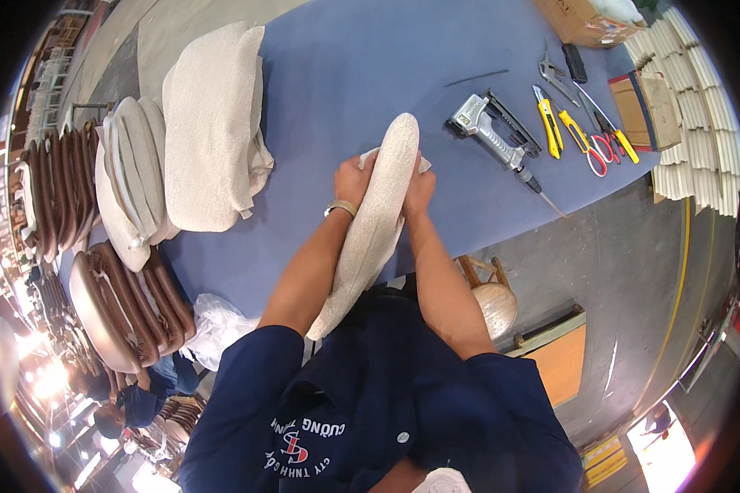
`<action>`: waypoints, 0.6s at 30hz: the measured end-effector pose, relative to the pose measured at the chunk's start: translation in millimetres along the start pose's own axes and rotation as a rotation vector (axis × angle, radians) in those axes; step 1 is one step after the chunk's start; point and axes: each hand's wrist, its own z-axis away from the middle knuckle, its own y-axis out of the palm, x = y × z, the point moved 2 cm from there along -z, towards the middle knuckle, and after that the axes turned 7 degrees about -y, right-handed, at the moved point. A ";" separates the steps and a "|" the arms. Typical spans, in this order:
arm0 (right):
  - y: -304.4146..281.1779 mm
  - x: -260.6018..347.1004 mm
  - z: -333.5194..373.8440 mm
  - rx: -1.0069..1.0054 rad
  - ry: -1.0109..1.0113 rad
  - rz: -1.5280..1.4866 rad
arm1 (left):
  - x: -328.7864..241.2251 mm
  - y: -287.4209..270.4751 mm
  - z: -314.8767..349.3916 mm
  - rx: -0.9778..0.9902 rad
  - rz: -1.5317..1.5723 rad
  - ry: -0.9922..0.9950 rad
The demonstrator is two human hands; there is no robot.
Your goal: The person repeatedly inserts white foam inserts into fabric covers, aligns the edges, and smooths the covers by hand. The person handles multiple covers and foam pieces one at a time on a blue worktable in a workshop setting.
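Note:
A beige fabric-covered cushion (386,189) stands on its edge between my forearms, its lower end against my body. My left hand (353,181), with a watch on the wrist, is closed at its left side. On the opposite side my right hand (419,187) is closed too. Whitish cloth edges poke out beside both hands; the fingertips are hidden behind the cushion. Right of my hands, a silver pneumatic staple gun (489,135) with a hose lies on the blue table (304,99).
Beige covers (214,123) are piled at left, beside more beige cushions (131,164) and brown cushions (127,308). A yellow cutter (548,123), red-handled scissors (602,152) and other tools lie at right. A cardboard box (588,20) stands at the back. A wooden stool (495,308) is below the table edge.

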 end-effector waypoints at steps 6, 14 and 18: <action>-5.1 -11.7 -2.5 -0.008 -0.099 -0.121 | 20.1 -6.3 4.4 0.307 0.316 -0.289; -28.0 -50.2 -3.2 0.351 0.058 -0.466 | -36.5 9.2 -3.4 0.051 -0.087 -0.113; -37.9 -50.4 -1.7 0.395 0.103 -0.485 | -38.4 13.9 6.4 0.005 -0.066 -0.167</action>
